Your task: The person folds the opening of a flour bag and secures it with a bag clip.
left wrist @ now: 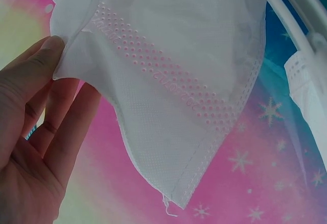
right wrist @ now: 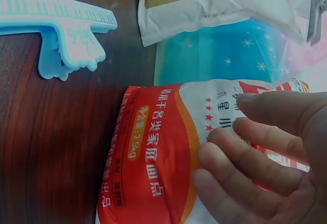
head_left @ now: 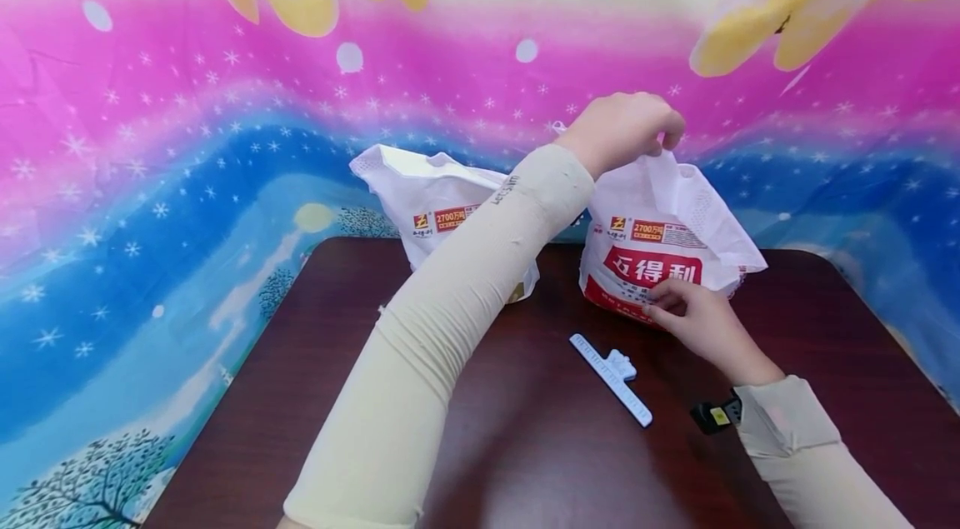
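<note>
A white-and-red flour bag (head_left: 637,204) stands at the back right of the table, its top loose and unfolded. My left hand (head_left: 626,129) pinches the upper edge of this bag between thumb and fingers; in the left wrist view the white bag top (left wrist: 158,91) hangs from that pinch. Low at the bag's front is my right hand (head_left: 701,321), its fingers loosely bent against the printed face (right wrist: 153,152). A light blue sealing clip (head_left: 611,379) with a ruler-like bar lies on the table in front of the bag.
To the left stands a second white bag (head_left: 420,196), partly hidden behind my left sleeve (head_left: 450,329). A grey clip (right wrist: 317,12) sits at that bag's top. The dark wooden table (head_left: 525,471) backs onto a patterned cloth (head_left: 187,137).
</note>
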Demonstrator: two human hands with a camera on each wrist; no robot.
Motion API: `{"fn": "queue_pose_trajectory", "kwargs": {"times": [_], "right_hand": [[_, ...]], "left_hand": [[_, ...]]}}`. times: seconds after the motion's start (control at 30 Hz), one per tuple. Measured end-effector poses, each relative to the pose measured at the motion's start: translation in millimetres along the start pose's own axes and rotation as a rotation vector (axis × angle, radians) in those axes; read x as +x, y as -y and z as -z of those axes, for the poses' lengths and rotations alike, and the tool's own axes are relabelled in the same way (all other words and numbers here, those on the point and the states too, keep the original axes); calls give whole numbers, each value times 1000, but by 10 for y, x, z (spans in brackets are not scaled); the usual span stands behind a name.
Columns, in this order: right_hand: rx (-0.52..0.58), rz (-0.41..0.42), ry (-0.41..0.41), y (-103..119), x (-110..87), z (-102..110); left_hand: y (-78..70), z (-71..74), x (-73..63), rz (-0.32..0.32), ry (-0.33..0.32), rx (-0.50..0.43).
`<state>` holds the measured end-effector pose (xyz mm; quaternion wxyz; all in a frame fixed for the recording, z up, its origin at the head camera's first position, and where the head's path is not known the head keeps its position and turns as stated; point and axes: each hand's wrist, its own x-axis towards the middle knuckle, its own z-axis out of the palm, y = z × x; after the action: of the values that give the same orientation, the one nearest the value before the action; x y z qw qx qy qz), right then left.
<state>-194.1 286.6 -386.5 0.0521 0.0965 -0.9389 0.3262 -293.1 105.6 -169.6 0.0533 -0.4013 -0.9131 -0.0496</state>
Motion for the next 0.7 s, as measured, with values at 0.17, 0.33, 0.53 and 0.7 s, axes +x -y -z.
{"fn": "queue_pose_trajectory", "kwargs": {"times": [0.17,0.33,0.53,0.7], "right_hand": [[-6,23,38,12,11,-43],[-16,45,78,20,54,-89],[0,39,118,11,54,-124],[11,22,164,-9,46,-174]], "left_hand": [[1,-8,-15,13,5,-37],[23,-8,-33,7,3,-15],[3,-15,-33,4,2,-14],[-12,-14,-33,12,-1,-16]]}}
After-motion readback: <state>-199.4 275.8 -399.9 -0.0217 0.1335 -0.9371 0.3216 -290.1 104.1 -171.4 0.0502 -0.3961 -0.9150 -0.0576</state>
